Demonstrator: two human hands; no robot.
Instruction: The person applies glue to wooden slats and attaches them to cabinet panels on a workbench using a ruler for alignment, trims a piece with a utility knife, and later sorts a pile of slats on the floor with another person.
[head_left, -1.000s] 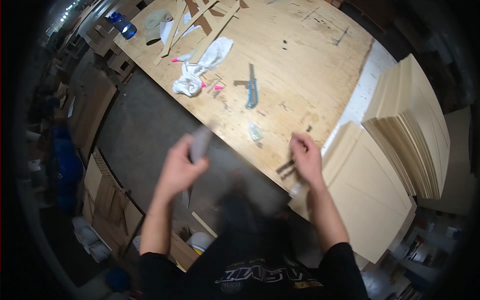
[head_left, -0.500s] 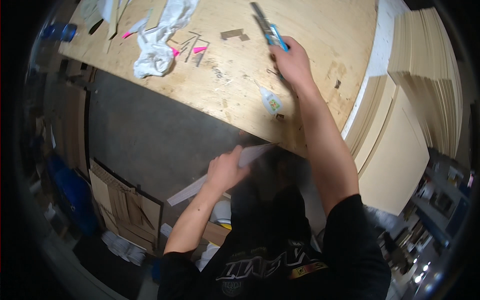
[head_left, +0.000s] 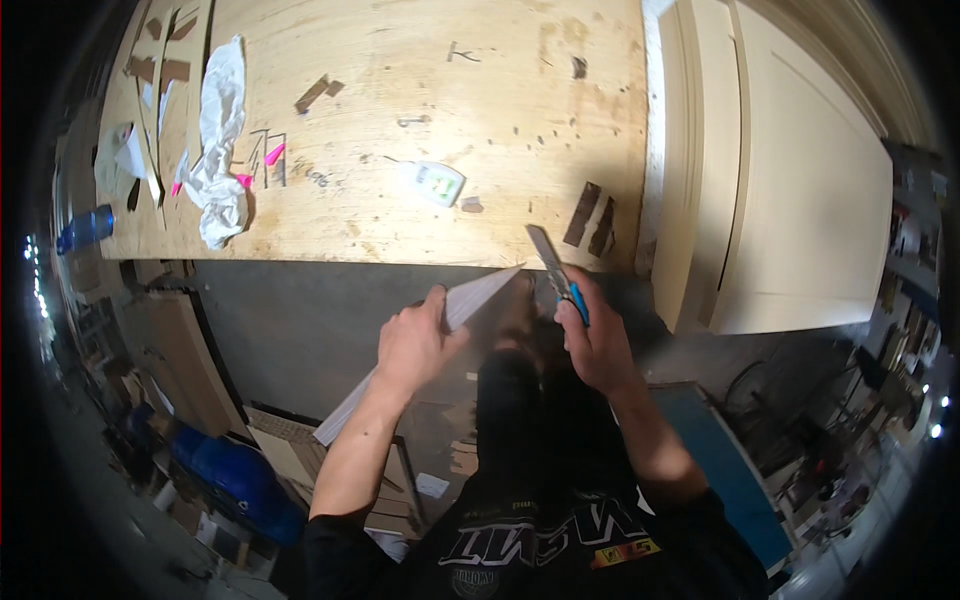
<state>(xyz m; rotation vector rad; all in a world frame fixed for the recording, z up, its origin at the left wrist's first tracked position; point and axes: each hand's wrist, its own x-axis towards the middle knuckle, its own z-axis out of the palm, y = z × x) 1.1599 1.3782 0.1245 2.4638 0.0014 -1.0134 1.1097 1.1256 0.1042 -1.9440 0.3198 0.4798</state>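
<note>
My left hand [head_left: 412, 342] is closed around a long, pale grey strip [head_left: 472, 300] with fine lines along it. Its tapered tip reaches the table's front edge, and its other end passes behind my forearm. In my right hand [head_left: 597, 340] is what looks like a utility knife [head_left: 558, 272] with a blue handle and a grey blade. The blade points up and left, close to the strip's tip but apart from it. A small white glue bottle [head_left: 432, 184] with a thin nozzle lies on the table beyond my hands.
The wooden table [head_left: 370, 225] carries crumpled white paper [head_left: 222, 150], pink pieces [head_left: 275, 154], dark brown scraps [head_left: 583, 215] and wooden strips [head_left: 153, 110] at the far left. Stacked cream panels [head_left: 800, 190] stand at the right. A blue bag-like item [head_left: 235, 470] lies low at the left.
My right hand has come back from over the table with the knife, nearing the strip. The left hand still grips the strip, and the view has turned and shifted right.
</note>
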